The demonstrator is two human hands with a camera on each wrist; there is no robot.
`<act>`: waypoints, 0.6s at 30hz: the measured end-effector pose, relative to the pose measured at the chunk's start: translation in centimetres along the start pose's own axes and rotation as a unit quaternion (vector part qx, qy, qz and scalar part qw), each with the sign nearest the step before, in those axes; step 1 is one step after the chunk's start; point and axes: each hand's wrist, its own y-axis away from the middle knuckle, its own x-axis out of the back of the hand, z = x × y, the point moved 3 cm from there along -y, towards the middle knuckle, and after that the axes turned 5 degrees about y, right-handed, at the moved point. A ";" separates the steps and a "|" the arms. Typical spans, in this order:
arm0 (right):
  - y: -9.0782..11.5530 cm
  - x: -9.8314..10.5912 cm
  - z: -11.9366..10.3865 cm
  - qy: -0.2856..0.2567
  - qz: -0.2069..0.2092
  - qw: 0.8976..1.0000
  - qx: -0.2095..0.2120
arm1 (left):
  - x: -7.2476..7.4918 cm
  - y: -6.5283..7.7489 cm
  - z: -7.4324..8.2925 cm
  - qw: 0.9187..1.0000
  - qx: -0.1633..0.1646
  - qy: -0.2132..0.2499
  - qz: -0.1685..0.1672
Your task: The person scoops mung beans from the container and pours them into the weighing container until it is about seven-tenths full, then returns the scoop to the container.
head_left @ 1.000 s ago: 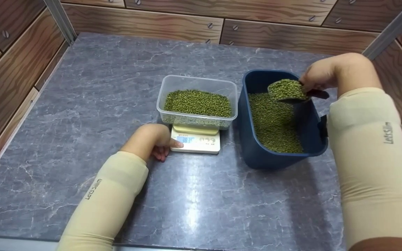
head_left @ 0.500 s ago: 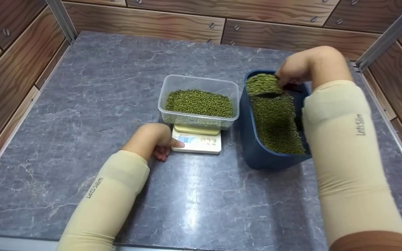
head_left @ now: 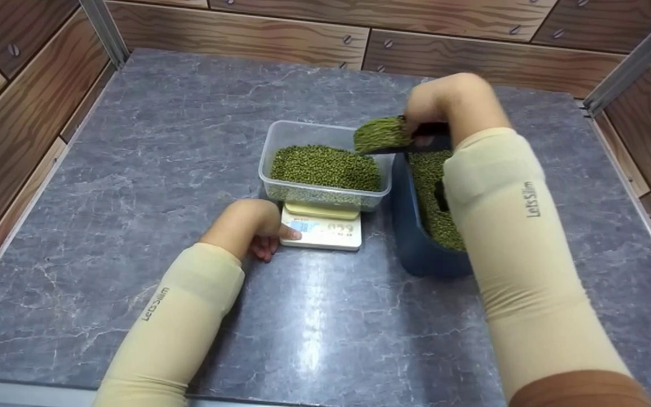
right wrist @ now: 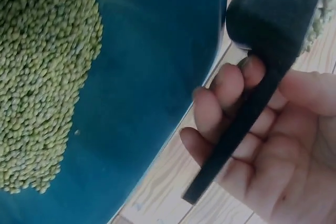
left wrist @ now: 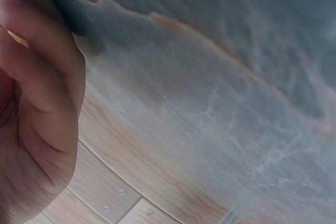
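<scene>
In the head view, my right hand (head_left: 435, 104) grips a black scoop (right wrist: 262, 93) by its handle. Heaped green mung beans (head_left: 382, 133) fill the scoop, which hangs over the right rim of a clear plastic container (head_left: 325, 196). More mung beans (head_left: 317, 164) lie in this container, which sits on a white kitchen scale (head_left: 331, 242) with a lit display. My left hand (head_left: 252, 220) holds the scale's left front corner, thumb on top beside the display and the other fingers curled at its side. The right wrist view shows fingers wrapped round the scoop's handle.
A deep blue bin (head_left: 427, 257) with many mung beans stands right of the container, partly hidden by my right forearm. The grey marbled table (head_left: 161, 130) is bounded by wood-patterned panels (head_left: 246, 34) at the back and sides.
My right hand has carried the full scoop left, out from over the blue bin to the clear container's right edge. My left hand stays at the scale.
</scene>
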 end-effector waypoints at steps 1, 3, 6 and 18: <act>-0.1 0.0 -0.5 0.017 0.007 1.000 0.005 | 0.0 0.0 0.0 1.000 -0.001 -0.002 -0.002; -0.2 -0.1 -1.7 0.056 0.021 0.998 0.018 | 0.0 0.0 0.1 1.000 0.000 -0.002 -0.002; -0.2 -0.2 -3.7 0.112 0.053 0.992 0.034 | 0.0 0.0 0.0 1.000 0.001 -0.002 -0.003; 0.6 -0.9 -7.9 0.261 0.233 0.936 0.023 | -0.1 -0.1 0.0 1.000 0.002 -0.001 0.005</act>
